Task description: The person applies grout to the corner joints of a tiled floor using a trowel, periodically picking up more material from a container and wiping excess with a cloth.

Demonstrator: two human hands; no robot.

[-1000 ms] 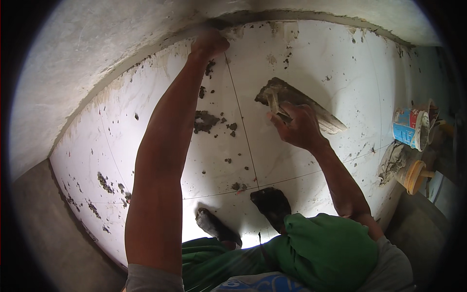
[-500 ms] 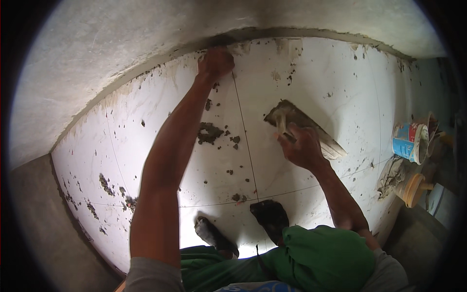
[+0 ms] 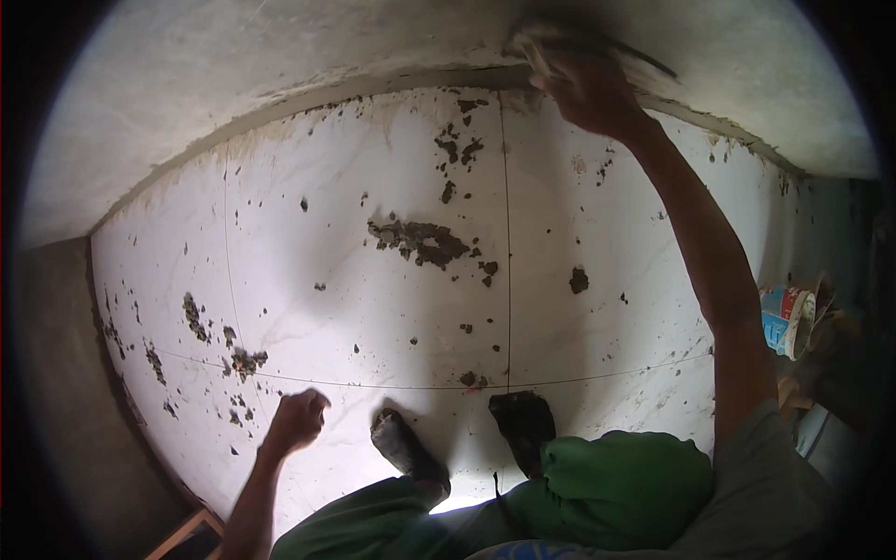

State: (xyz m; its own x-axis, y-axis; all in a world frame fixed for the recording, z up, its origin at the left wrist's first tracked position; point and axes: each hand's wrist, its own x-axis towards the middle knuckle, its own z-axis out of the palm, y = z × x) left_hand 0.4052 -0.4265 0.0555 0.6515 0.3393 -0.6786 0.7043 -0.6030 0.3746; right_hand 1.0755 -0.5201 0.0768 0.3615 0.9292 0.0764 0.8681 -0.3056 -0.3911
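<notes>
My right hand (image 3: 593,89) is wrapped round the handle of a plastering trowel (image 3: 644,56), up at the grey plastered wall (image 3: 280,56) just above the floor's far edge. The trowel's long flat blade is smeared by motion, and whether it touches the wall I cannot tell. My left hand (image 3: 299,420) hangs low at the left, left of my feet, its fingers curled in with nothing seen in them. Between the hands, clumps of dark wet mortar (image 3: 429,241) lie on the white tiled floor (image 3: 373,317).
A blue and red bucket (image 3: 786,322) lies tipped at the right, among dim things. More mortar crumbs (image 3: 247,362) dot the left tiles. A wooden frame (image 3: 187,537) shows at the lower left. My dark shoes (image 3: 523,425) stand near the tile joint.
My right hand has carried the trowel from above the floor up to the wall. My left hand has come back from the wall's foot to the lower left. More mortar shows on the tiles.
</notes>
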